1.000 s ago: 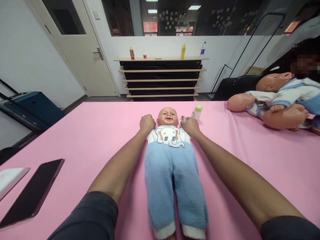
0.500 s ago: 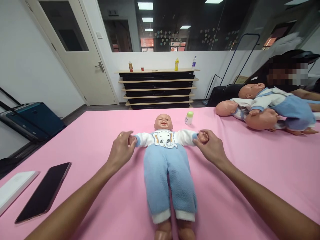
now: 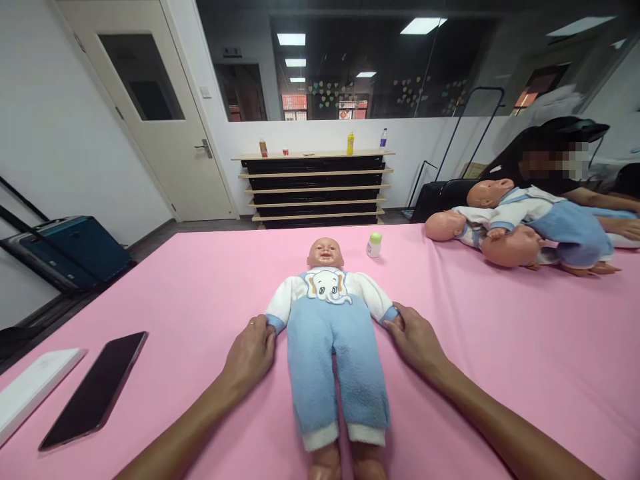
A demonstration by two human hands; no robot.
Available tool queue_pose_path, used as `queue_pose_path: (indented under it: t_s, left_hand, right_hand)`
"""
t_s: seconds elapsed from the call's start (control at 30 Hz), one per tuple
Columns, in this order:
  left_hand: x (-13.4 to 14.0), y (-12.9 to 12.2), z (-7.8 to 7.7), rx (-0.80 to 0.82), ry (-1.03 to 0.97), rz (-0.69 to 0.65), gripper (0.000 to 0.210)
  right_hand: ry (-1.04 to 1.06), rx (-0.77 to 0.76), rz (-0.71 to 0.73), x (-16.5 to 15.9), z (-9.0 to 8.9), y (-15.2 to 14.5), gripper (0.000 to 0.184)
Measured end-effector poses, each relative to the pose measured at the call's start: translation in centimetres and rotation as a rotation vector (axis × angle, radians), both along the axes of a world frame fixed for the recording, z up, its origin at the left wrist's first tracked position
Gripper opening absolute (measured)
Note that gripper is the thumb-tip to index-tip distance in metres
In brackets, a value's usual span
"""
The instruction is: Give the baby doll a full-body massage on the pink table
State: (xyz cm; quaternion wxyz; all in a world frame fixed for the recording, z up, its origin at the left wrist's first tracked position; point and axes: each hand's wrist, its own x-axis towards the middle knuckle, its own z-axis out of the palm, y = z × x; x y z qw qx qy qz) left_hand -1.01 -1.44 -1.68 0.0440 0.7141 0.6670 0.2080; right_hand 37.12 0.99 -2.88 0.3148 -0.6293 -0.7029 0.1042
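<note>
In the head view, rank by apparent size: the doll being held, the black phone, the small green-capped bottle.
1. Doll, largest.
2. Black phone, though it lies nearer the camera, which inflates it.
3. Green-capped bottle, smallest and farthest.

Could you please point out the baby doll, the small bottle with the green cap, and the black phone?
baby doll [image 3: 327, 285]: head view, elephant print on chest.
small bottle [image 3: 373, 248]: head view, white body.
black phone [image 3: 95, 389]: head view, screen middle.

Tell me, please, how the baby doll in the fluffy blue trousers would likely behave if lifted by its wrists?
The baby doll in fluffy blue trousers probably hangs loosely: its sleeved arms bend easily in the left hand and right hand. The fleece should grip well. Its moulded head may loll.
</note>
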Motion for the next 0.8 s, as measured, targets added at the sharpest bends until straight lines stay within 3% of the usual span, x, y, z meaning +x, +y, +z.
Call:
queue_pose_path:
  t_s: [0.1, 0.17, 0.3, 0.4, 0.47, 0.57, 0.8]
  left_hand:
    - [-0.5, 1.1, 2.4, 0.126, -0.065, 0.011, 0.017]
    - [-0.5, 3.0, 4.2, 0.222, -0.106, 0.026, 0.021]
    - [0.7, 9.9, 7.0, 0.342, -0.147, 0.009, 0.027]
    - [2.4, 16.3, 7.5, 0.323, -0.119, 0.014, 0.029]
    - [3.5, 20.2, 6.9, 0.213, -0.072, 0.077, 0.028]
    - [4.8, 24.1, 4.8, 0.011, -0.016, 0.174, 0.028]
    - [6.2, 27.1, -1.5, -0.107, 0.031, 0.210, 0.021]
  right_hand:
    - [0.105, 0.132, -0.047, 0.4, 2.8, 1.0, 0.045]
    - [0.104, 0.212, -0.063, 0.3, 4.9, 2.8, 0.042]
    - [0.077, 0.296, -0.105, -1.3, 8.1, 9.1, 0.036]
    - [0.070, 0.291, -0.160, -3.3, 8.2, 15.1, 0.035]
    - [0.015, 0.178, -0.213, -4.8, 7.3, 18.6, 0.035]
    - [-0.081, -0.047, -0.260, -6.6, 4.9, 22.1, 0.037]
    - [-0.145, -0.241, -0.222, -7.5, -0.6, 25.2, 0.021]
